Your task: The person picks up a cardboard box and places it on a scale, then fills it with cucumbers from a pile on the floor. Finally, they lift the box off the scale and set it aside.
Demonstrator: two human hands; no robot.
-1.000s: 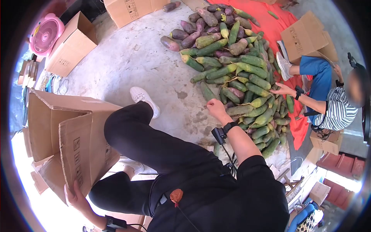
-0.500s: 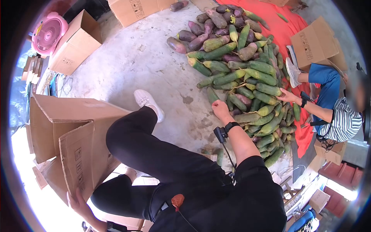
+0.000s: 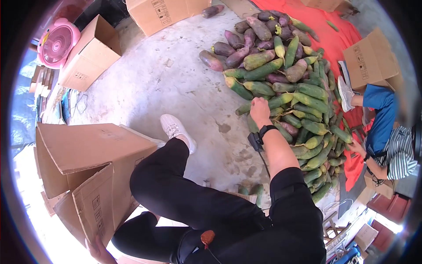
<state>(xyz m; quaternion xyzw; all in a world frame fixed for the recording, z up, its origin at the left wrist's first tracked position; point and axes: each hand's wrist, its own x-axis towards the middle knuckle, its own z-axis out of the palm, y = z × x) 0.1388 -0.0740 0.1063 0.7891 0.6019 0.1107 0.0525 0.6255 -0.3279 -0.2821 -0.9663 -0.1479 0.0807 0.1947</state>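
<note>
At the left edge of the pile, my right hand [image 3: 260, 110] is closed over a green radish [image 3: 243, 109], whose end sticks out left of the fingers. Another green radish [image 3: 252, 124] lies just below, partly behind my wrist. My left hand [image 3: 97, 251], low in the view, grips the lower edge of an open cardboard box [image 3: 94, 147] by its flap [image 3: 94, 202]. The box stands tilted beside my leg, its flaps spread. Green radishes [image 3: 310, 101] and purple radishes [image 3: 259, 30] make up the heap on the floor.
A co-worker's hand [image 3: 357, 147] touches a radish [image 3: 340, 133] on the pile's right side. Cardboard boxes [image 3: 167, 15] stand around, one [image 3: 90, 57] beside a pink fan [image 3: 58, 44]. Red cloth [image 3: 351, 44] lies under the far side. A lone purple radish [image 3: 212, 11] rests near the top.
My right hand has moved up from one green radish to another. My left hand stays on the box flap. The co-worker's hand has shifted down to a different radish.
</note>
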